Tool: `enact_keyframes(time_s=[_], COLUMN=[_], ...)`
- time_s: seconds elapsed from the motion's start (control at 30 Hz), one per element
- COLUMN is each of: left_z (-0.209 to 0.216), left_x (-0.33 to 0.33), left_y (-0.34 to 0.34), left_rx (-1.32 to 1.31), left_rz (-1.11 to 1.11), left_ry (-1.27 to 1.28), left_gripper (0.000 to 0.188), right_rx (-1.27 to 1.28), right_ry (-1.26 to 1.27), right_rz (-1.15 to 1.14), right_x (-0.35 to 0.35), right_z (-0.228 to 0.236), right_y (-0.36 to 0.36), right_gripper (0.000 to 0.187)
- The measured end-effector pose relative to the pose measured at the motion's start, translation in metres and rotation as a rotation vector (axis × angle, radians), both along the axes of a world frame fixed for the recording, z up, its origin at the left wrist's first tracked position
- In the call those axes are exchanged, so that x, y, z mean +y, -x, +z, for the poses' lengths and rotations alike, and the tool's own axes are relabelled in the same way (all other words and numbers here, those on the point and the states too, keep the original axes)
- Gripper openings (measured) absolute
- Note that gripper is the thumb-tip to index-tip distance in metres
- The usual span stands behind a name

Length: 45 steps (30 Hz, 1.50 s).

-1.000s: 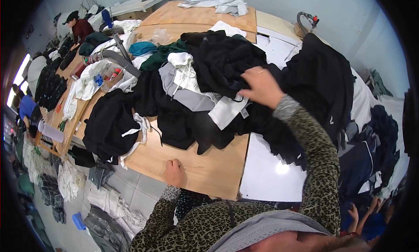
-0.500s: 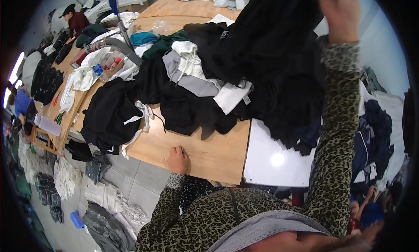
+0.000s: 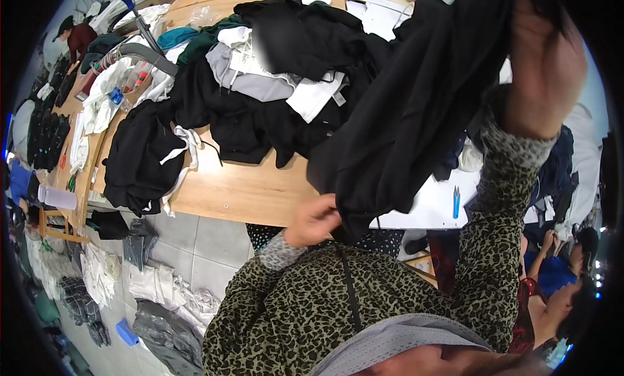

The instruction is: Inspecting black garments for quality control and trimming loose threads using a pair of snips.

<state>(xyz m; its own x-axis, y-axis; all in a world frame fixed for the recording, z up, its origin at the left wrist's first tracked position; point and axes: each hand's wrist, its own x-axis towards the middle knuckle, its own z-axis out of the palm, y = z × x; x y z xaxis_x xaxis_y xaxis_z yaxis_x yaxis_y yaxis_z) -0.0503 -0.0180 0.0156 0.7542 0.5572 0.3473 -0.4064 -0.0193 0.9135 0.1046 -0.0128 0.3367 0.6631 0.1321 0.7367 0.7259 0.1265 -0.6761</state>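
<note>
A black garment (image 3: pixel 409 109) hangs stretched in front of me, from the upper right down to the table's front edge. My right hand (image 3: pixel 546 70) is raised high and closed on its upper end; the fingertips are partly lost in the dark cloth and blurred. Down at the front edge, my left hand (image 3: pixel 314 220) pinches the lower end of the same cloth. Behind lies a heap of black clothes (image 3: pixel 240 132), with a grey and white hooded garment (image 3: pixel 253 77) and a white piece of cloth (image 3: pixel 315 97) on it.
Blue thread snips (image 3: pixel 456 203) lie on the white tabletop (image 3: pixel 429 213) at right. A black garment with white ties (image 3: pixel 140 155) hangs over the wooden table's (image 3: pixel 240 197) left edge. Clothes and bags (image 3: pixel 166 330) cover floor at left. Other people (image 3: pixel 552 291) sit at lower right.
My right hand has pulled the black garment off the heap, toward me and to the right. The left hand has risen from the tabletop and taken its lower end. The snips have come into sight.
</note>
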Motion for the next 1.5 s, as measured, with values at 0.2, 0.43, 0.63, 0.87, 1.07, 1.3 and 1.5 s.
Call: enact_keyframes(time_s=[0.2, 0.43, 0.63, 0.87, 1.07, 1.3, 1.5], left_z=[-0.007, -0.089, -0.102, -0.125, -0.115, -0.099, -0.137], left_x=[0.065, 0.030, 0.012, 0.058, 0.064, 0.032, 0.036], left_y=[0.037, -0.006, -0.046, -0.061, -0.051, -0.061, -0.040], left_rx=[-0.129, 0.601, 0.667, 0.991, 1.048, 0.672, 0.858], left_rz=[0.438, 0.304, 0.565, 0.550, 0.467, 0.255, 0.267], left_ry=[0.426, -0.217, -0.621, -0.788, -0.818, -0.763, -0.954], left_gripper=[0.014, 0.037, 0.040, 0.037, 0.041, 0.021, 0.012], right_rx=[0.358, 0.291, 0.261, 0.150, 0.134, -0.084, -0.043], right_ry=[-0.346, 0.755, 0.720, 0.681, 0.560, 0.876, 0.869], right_rz=[0.723, 0.082, 0.153, 0.202, 0.150, 0.186, -0.164], right_x=[-0.052, -0.132, -0.164, -0.142, -0.113, -0.127, -0.164], right_z=[-0.113, -0.388, -0.416, -0.405, -0.388, -0.429, -0.446], right_y=[-0.139, -0.168, -0.098, -0.075, -0.106, -0.152, -0.182], right_gripper=[0.020, 0.052, 0.026, 0.015, 0.010, 0.027, 0.062])
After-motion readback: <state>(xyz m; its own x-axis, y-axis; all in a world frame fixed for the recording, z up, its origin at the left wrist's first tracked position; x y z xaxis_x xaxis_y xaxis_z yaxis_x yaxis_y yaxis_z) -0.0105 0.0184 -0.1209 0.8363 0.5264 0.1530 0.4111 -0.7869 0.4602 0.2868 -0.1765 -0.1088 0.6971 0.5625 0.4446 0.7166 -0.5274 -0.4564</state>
